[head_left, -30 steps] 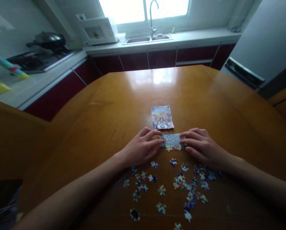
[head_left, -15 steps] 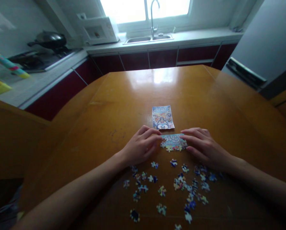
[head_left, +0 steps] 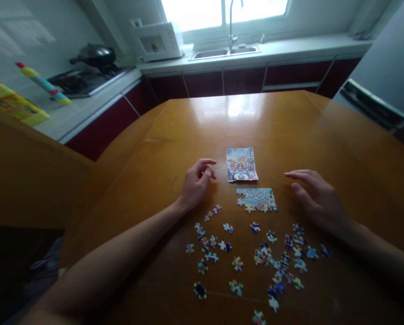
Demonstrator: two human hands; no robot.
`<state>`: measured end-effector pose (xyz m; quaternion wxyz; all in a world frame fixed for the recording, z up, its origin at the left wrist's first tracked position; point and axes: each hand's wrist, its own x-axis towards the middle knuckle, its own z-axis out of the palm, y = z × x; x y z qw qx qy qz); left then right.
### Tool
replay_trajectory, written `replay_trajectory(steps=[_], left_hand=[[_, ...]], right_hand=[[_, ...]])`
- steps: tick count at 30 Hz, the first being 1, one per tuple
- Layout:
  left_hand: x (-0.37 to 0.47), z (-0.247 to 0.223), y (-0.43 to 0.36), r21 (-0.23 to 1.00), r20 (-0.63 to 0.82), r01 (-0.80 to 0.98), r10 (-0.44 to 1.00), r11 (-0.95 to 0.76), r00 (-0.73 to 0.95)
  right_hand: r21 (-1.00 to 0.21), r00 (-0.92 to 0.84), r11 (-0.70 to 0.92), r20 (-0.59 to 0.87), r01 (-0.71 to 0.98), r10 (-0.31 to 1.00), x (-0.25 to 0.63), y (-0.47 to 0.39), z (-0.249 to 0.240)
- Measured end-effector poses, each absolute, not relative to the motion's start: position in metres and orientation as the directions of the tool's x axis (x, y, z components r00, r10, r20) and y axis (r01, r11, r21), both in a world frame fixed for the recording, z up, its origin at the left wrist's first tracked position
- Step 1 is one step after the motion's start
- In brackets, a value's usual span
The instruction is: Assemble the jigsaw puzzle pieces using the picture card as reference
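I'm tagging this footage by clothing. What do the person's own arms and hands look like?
The left hand and right hand are bare, without gloves. No sleeve, watch or bracelet shows on the left forearm or right forearm. I see no rings on the fingers, though fine detail is blurred.

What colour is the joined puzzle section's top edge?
Light blue; the joined puzzle section shows best in the head view.
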<state>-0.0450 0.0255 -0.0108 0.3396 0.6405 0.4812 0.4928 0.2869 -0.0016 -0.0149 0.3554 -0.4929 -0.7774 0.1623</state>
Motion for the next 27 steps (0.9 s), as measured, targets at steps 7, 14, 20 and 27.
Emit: replay_trajectory(steps=[7, 14, 20, 27], left_hand=[[-0.047, -0.011, 0.025, 0.906, 0.288, 0.287, 0.950, -0.311, 0.122], [-0.049, -0.014, 0.027, 0.907, 0.280, 0.278, 0.946, -0.317, 0.166], [-0.054, 0.001, 0.032, 0.907, 0.253, 0.287, 0.943, -0.308, 0.216], [-0.064, 0.023, 0.016, 0.893, 0.225, 0.316, 0.927, -0.319, 0.300]], right_hand=[[-0.626, -0.213, 0.429, 0.392, 0.651, 0.895, 0.292, 0.001, -0.019], [-0.645, -0.162, 0.400, 0.396, 0.652, 0.904, 0.294, 0.005, -0.014], [-0.656, -0.123, 0.391, 0.416, 0.646, 0.901, 0.295, 0.005, -0.010], [-0.701, -0.092, 0.372, 0.403, 0.609, 0.910, 0.296, 0.004, -0.007]])
